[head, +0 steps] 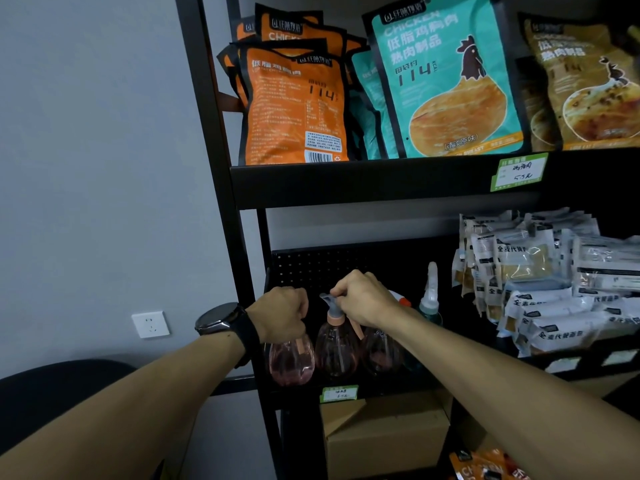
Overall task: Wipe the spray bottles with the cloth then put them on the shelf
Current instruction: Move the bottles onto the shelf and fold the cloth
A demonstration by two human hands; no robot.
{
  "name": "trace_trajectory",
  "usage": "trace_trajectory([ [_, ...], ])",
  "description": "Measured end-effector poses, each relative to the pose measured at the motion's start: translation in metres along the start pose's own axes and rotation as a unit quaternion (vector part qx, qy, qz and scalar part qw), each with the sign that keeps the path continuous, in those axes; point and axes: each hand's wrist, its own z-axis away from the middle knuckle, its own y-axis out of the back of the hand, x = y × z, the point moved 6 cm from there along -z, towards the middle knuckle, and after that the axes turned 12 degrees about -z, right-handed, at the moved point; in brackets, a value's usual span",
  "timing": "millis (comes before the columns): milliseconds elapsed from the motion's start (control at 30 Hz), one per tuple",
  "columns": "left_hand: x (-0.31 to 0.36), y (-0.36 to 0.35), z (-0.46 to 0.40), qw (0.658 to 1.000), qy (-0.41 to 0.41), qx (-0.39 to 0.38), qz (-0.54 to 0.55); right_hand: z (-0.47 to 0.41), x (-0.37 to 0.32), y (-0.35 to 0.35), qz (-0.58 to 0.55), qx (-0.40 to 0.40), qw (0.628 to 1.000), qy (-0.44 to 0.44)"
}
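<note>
On the shelf (346,393) 3 pink spray bottles stand upright side by side: the left hand (282,315) curls its grip over the leftmost bottle (291,360), while the right hand (362,296) pinches the middle bottle (336,351) at its nozzle directly below.

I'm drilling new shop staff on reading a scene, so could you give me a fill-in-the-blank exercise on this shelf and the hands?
1. The left hand grips the top of the leftmost ____ spray bottle.
2. The wrist of that arm wears a black ____.
3. The right hand holds the head of the ____ of the three pink bottles.
4. The pouches on the upper shelf picture a ____.

Missing words: pink; watch; middle; chicken
</note>
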Motion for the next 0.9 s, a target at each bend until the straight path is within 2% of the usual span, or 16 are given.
trace_trajectory([
  [233,-0.007,-0.005,0.001,0.998,0.005,-0.01,0.062,-0.001,0.003,-0.002,-0.007,0.003,1.0,-0.002],
  [667,-0.011,-0.006,0.025,0.992,0.05,0.071,0.088,-0.003,-0.001,0.0,-0.023,-0.04,0.999,-0.03],
  [900,-0.01,-0.003,0.025,0.993,0.043,0.073,0.085,-0.003,0.0,0.003,-0.06,-0.044,0.995,-0.068],
])
